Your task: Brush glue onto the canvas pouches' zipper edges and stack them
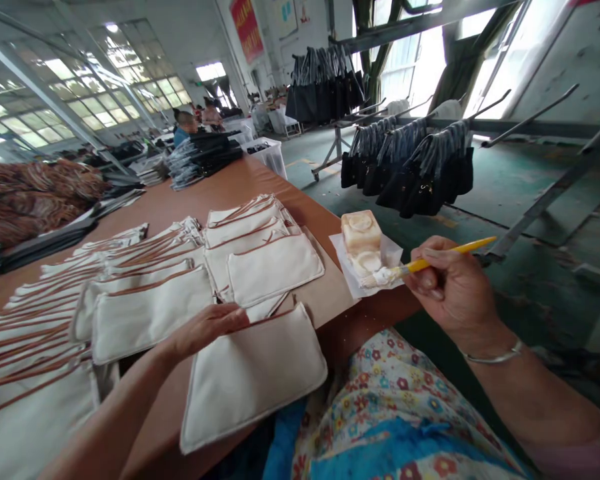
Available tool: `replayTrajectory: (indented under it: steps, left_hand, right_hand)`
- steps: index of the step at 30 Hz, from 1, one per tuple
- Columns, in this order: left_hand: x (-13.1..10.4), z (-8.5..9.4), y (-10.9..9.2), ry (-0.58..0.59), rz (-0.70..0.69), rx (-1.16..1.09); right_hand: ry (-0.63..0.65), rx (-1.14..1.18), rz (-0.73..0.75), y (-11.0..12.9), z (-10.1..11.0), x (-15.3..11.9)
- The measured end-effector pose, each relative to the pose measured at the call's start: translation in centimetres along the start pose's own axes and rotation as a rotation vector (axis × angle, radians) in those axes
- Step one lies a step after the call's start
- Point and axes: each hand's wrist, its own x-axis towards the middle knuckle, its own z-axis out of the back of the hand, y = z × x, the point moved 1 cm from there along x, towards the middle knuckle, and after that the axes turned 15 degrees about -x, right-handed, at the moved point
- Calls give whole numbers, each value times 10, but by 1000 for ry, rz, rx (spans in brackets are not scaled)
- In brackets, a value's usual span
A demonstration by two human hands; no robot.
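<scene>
In my right hand [453,287] is a yellow-handled brush [420,265], its bristles coated in thick white paste. The bristle end is over a white sheet [393,250] at the table's right edge, beside a square, paste-crusted tub [361,232] and its round white lid or blob [367,262]. My left hand [213,328] grips the top edge of a cream pouch [255,380] with brown trim, tilted at the table's near edge; some fingertips are hidden behind it. Another cream pouch [275,267] lies just beyond, on an overlapping stack.
Rows of overlapping cream pouches [155,303] cover the left of the brown table [180,203]. Dark folded pieces [205,157] are piled at its far end. Black bags [415,167] hang from a metal rack on the right. A person [183,127] is in the background.
</scene>
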Motion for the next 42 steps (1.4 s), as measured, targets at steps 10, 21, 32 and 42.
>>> replayTrajectory:
  steps: [10,21,32,42]
  left_hand:
    - [74,-95,40,-123,-213,447]
    - [-41,-132,32,-510,-825,828]
    - [-54,-139,27,-480,-598,742]
    - [23,-102,53,-244,-123,287]
  right_hand:
    - [6,-67,-43,-11,1,-8]
    - [49,-64,-66,-16,5,-6]
    - [35,-112,-74,-14,4,-13]
    - [58,-97,-82,-15,0,-20]
